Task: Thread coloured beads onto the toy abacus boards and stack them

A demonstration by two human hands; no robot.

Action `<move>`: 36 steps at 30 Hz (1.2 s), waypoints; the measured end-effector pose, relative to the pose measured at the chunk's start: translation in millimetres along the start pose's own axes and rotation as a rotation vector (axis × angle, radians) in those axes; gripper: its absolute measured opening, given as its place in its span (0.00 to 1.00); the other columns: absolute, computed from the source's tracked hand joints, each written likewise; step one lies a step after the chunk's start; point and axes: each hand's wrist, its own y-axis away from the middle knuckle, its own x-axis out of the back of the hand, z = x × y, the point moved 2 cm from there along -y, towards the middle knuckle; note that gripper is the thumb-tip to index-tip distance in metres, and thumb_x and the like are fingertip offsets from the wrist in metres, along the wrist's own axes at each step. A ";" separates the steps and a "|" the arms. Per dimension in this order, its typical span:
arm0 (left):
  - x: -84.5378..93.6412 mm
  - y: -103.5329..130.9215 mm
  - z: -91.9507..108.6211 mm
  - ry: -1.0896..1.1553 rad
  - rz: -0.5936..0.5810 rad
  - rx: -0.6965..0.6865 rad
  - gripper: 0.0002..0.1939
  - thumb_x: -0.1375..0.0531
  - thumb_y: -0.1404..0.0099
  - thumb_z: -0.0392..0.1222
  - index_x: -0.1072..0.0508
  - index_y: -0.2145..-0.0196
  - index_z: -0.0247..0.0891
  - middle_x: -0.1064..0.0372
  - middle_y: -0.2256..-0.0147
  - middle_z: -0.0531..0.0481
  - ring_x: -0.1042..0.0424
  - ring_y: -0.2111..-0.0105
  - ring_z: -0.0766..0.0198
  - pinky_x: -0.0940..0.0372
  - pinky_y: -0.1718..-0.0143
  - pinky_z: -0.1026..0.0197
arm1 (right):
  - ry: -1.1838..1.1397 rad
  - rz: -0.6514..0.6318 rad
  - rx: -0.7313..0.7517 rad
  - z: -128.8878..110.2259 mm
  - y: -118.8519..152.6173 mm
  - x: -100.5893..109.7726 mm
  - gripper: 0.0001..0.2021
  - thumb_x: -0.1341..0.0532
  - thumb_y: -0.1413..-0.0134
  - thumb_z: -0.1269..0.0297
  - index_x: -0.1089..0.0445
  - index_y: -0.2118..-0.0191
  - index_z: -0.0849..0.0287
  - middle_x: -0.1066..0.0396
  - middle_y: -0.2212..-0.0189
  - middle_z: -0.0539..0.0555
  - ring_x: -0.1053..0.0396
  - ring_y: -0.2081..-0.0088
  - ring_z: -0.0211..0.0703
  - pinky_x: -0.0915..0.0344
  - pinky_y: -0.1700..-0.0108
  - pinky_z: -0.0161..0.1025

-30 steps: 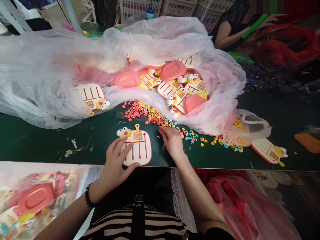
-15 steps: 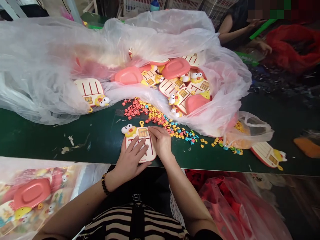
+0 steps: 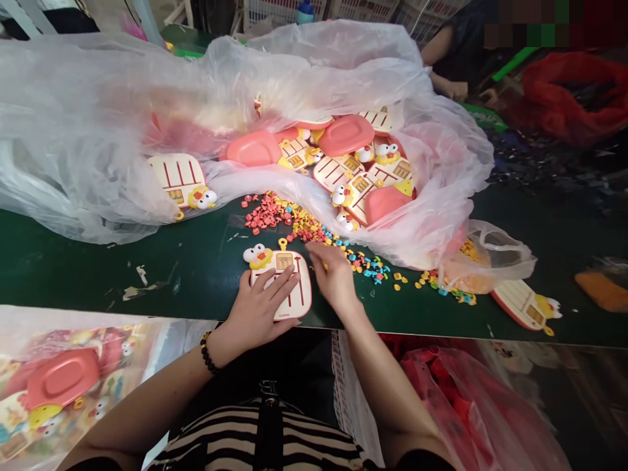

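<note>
A cream toy board (image 3: 299, 297) with red slots, a googly-eyed yellow duck face and a small yellow ring lies flat on the dark green table. My left hand (image 3: 262, 301) rests on its lower left part, fingers spread flat across the slots and covering some of them. A tiny red piece (image 3: 297, 260) shows at the top of the right-hand slot. Just off the board's right edge is my right hand (image 3: 334, 275), its fingers bent and thumb apart, with nothing visible between them. Beyond it lie loose small red, yellow and blue plastic pieces (image 3: 307, 226).
A large clear plastic bag (image 3: 314, 59) full of similar boards spreads over the back. Another board (image 3: 523, 302) lies at right beside a small bag of pieces (image 3: 473, 271). Bagged toys (image 3: 63, 379) sit at lower left. A person's hand (image 3: 454, 88) shows at back right.
My right hand has come off the board's upper right slot and moved right, its fingers loosening. My left hand stays on the board.
</note>
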 end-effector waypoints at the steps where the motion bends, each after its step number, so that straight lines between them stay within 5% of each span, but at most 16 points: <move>1: 1.3 -2.0 0.7 -0.025 -0.025 0.000 0.36 0.43 0.38 0.57 0.43 0.37 0.40 0.45 0.37 0.41 0.39 0.44 0.43 0.47 0.45 0.39 | 0.080 0.018 -0.012 9.3 -11.2 1.3 0.14 0.48 0.38 0.68 0.26 0.55 0.55 0.24 0.57 0.57 0.29 0.56 0.49 0.34 0.52 0.49; 6: 0.7 0.2 -3.1 -0.049 0.006 0.068 0.47 0.40 0.44 0.65 0.42 0.39 0.24 0.40 0.42 0.28 0.40 0.45 0.40 0.43 0.46 0.41 | 0.428 -0.011 0.043 28.5 -36.2 -9.9 0.11 0.46 0.39 0.69 0.25 0.62 0.59 0.26 0.64 0.59 0.33 0.61 0.50 0.35 0.58 0.46; 9: -3.5 8.7 -9.6 0.046 0.102 0.063 0.46 0.40 0.44 0.66 0.41 0.42 0.24 0.39 0.46 0.28 0.40 0.45 0.40 0.43 0.44 0.41 | 0.441 -0.005 0.049 28.4 -34.9 -12.2 0.11 0.47 0.38 0.70 0.27 0.61 0.60 0.28 0.61 0.61 0.35 0.59 0.52 0.36 0.56 0.47; 13: -7.8 14.7 -13.8 0.145 0.136 0.033 0.40 0.41 0.41 0.63 0.41 0.42 0.30 0.38 0.47 0.30 0.40 0.45 0.41 0.42 0.43 0.39 | 0.190 0.046 -0.035 24.6 -30.4 2.2 0.06 0.44 0.40 0.68 0.29 0.64 0.58 0.29 0.61 0.59 0.35 0.58 0.50 0.36 0.54 0.47; 18: -10.3 12.6 -8.6 0.157 0.094 -0.029 0.39 0.40 0.40 0.60 0.41 0.41 0.30 0.38 0.47 0.31 0.40 0.43 0.42 0.43 0.41 0.38 | -0.178 -0.108 -0.077 6.2 -11.8 4.9 0.07 0.42 0.41 0.63 0.30 0.69 0.55 0.29 0.69 0.52 0.32 0.63 0.43 0.34 0.58 0.41; 24: -11.6 14.6 -8.2 0.123 0.091 -0.051 0.34 0.43 0.36 0.57 0.41 0.41 0.29 0.39 0.45 0.33 0.42 0.42 0.44 0.42 0.40 0.43 | 0.100 0.101 -0.086 -4.2 6.6 -9.2 0.12 0.46 0.37 0.62 0.25 0.58 0.55 0.24 0.60 0.57 0.30 0.56 0.49 0.36 0.51 0.47; 28: -10.1 12.8 -8.4 0.158 0.117 -0.062 0.36 0.41 0.39 0.59 0.39 0.44 0.28 0.37 0.47 0.32 0.39 0.44 0.44 0.40 0.42 0.42 | 0.219 0.031 -0.059 -14.1 28.9 -10.4 0.16 0.47 0.36 0.61 0.29 0.48 0.54 0.26 0.50 0.58 0.34 0.45 0.53 0.40 0.46 0.50; 32: -8.6 11.0 -10.1 0.253 0.111 -0.060 0.27 0.40 0.38 0.52 0.36 0.47 0.31 0.36 0.50 0.34 0.38 0.46 0.47 0.40 0.43 0.43 | 0.184 -0.029 -0.093 -40.9 61.7 -18.0 0.22 0.49 0.36 0.61 0.40 0.38 0.59 0.38 0.39 0.64 0.44 0.36 0.56 0.44 0.42 0.55; 36: -4.0 11.5 -15.4 0.294 0.110 -0.048 0.30 0.41 0.37 0.48 0.42 0.41 0.34 0.36 0.47 0.36 0.39 0.44 0.49 0.41 0.43 0.44 | 0.048 -0.120 0.012 -47.7 51.9 -12.7 0.21 0.51 0.36 0.67 0.38 0.40 0.53 0.31 0.44 0.58 0.37 0.40 0.50 0.50 0.38 0.58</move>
